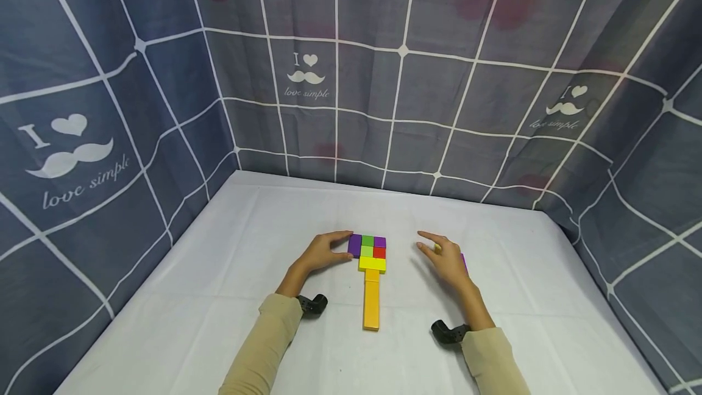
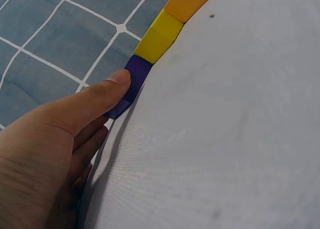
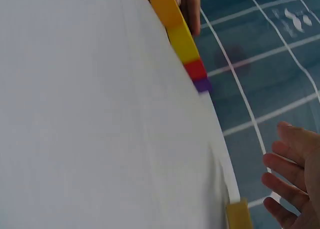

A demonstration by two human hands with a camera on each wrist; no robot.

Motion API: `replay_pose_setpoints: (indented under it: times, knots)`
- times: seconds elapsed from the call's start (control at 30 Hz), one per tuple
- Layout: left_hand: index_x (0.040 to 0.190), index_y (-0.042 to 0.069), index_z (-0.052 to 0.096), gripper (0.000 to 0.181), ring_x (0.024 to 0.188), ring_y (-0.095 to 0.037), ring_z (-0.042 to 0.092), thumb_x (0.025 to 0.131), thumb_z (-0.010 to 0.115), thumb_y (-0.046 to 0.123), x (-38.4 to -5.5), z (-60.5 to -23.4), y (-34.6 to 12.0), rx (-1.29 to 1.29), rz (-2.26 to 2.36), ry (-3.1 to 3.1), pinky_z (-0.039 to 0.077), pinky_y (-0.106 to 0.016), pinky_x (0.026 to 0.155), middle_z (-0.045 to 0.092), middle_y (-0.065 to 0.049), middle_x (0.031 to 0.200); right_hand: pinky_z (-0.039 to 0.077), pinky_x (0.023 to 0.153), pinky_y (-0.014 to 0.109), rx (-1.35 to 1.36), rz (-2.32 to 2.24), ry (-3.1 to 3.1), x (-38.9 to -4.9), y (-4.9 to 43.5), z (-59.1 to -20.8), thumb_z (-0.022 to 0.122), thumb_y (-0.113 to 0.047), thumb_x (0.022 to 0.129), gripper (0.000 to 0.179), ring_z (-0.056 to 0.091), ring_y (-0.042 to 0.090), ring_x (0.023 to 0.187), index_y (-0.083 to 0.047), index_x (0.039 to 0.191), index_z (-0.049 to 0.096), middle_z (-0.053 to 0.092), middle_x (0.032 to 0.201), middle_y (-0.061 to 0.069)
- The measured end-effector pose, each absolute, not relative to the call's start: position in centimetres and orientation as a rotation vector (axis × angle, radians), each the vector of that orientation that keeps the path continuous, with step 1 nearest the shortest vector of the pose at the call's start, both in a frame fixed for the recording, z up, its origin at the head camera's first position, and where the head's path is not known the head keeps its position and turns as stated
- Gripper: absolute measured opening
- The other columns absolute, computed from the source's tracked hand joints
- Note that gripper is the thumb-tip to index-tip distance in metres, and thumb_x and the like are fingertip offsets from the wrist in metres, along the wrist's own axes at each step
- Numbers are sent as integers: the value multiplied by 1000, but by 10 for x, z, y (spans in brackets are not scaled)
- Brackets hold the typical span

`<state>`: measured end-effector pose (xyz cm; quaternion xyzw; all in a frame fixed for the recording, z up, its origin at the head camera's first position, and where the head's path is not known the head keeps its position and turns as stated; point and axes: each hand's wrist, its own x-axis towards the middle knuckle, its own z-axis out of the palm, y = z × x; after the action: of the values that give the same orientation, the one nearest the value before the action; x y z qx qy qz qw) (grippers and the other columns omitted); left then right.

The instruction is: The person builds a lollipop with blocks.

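Observation:
My left hand [image 1: 319, 253] pinches a dark purple block [image 1: 354, 245] between thumb and fingers, at the left side of a flat group of coloured blocks. In the left wrist view the thumb presses this purple block [image 2: 137, 79]. Beside it lie green blocks [image 1: 367, 241], a smaller purple block [image 1: 379, 242], a red block [image 1: 379, 252] and a yellow block [image 1: 372, 264]. Orange blocks [image 1: 371, 303] run from the yellow one toward me. To the right, my right hand [image 1: 446, 261] hovers with fingers extended and holds nothing. A yellowish block [image 3: 239, 215] stands near its fingers.
A purple piece [image 1: 464, 261] peeks out from behind the right hand, mostly hidden. White cloth covers the table [image 1: 296, 346]. Dark grid-patterned curtains [image 1: 362, 78] enclose its back and sides. A black wrist device [image 1: 312, 305] is on each arm.

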<state>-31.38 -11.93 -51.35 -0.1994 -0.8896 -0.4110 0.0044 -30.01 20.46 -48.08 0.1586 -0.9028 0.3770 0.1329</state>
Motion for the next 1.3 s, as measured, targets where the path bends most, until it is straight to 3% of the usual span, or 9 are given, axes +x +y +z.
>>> replay_pose_setpoints:
  times: [0.07,0.1,0.23,0.37,0.53,0.8,1.3]
  knots:
    - [133,15,52,64,127,-22,41,77,75,34,-314,-514,-119,-628,-1292,-2784,33,-40,105,50,-2,135,45,84,53,409,1092,-2628,-301,217,-482,65,-30,87,40,56,42,96,-9,121,62,61,110,23]
    - [133,15,52,64,127,-22,41,77,75,35,-314,-514,-119,-628,-1293,-2785,33,-40,105,50,-2,135,42,89,56,389,1089,-2636,-302,223,-482,66,-30,86,43,52,44,106,-8,123,61,59,115,25]
    - [133,16,52,64,126,-23,42,77,74,36,-314,-513,-119,-628,-1296,-2787,34,-41,104,50,-2,134,33,98,59,307,1081,-2715,-303,246,-487,68,-36,83,58,41,45,120,-7,131,53,50,129,24]
    - [133,16,52,64,126,-23,42,76,74,37,-314,-512,-120,-623,-1294,-2789,34,-40,104,50,-2,134,27,101,60,286,1096,-2807,-304,261,-491,70,-42,79,73,34,45,125,-7,137,44,45,136,20]
    - [132,15,53,63,126,-23,42,76,75,33,-312,-511,-121,-614,-1335,-2777,34,-40,104,51,-2,134,29,101,58,304,1108,-2879,-304,269,-498,72,-47,76,81,34,44,126,-7,139,40,44,137,18]
    - [132,15,53,62,126,-25,42,76,75,32,-311,-510,-119,-622,-1336,-2768,34,-41,104,51,-3,133,29,100,59,289,1079,-2946,-303,274,-502,76,-41,72,81,34,47,125,-9,139,42,38,138,27]
    - [132,17,52,63,126,-23,42,76,75,36,-312,-512,-119,-605,-1315,-2780,34,-40,104,51,-2,134,32,97,61,377,1009,-2891,-301,268,-486,78,-29,72,65,41,46,120,-11,130,54,50,130,22]
